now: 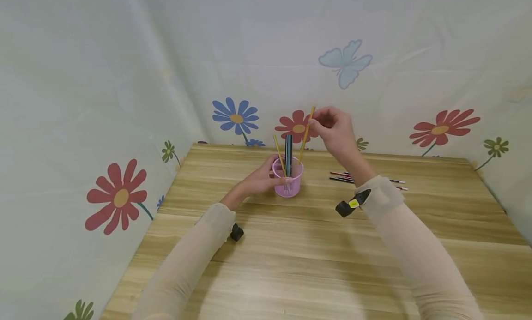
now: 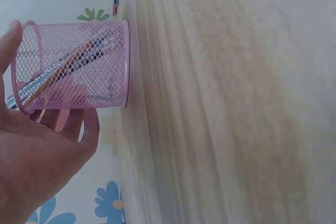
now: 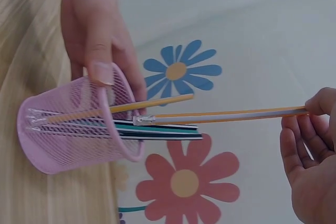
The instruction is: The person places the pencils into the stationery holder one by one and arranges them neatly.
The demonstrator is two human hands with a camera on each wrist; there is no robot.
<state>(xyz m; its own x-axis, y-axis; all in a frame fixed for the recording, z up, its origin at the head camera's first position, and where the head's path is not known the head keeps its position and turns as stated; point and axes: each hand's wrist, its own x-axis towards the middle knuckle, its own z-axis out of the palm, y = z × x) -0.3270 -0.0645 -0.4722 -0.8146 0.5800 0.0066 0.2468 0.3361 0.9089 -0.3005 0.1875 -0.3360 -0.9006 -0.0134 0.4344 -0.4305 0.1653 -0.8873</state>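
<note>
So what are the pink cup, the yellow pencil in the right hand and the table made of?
The pink cup looks like painted metal, since its wall is fine mesh, but might be plastic. The yellow pencil is probably smooth painted wood, judging by its colour and silvery end. The table shows grain like satiny wood, maybe just printed.

A booth-like corner: pale, creased sheeting [image 1: 266,38], printed with red flowers [image 1: 120,198], blue flowers [image 1: 236,118] and a light-blue butterfly [image 1: 346,63], surrounds a wood-grain table [image 1: 274,260] on three sides. Whether home or studio is unclear.
</note>
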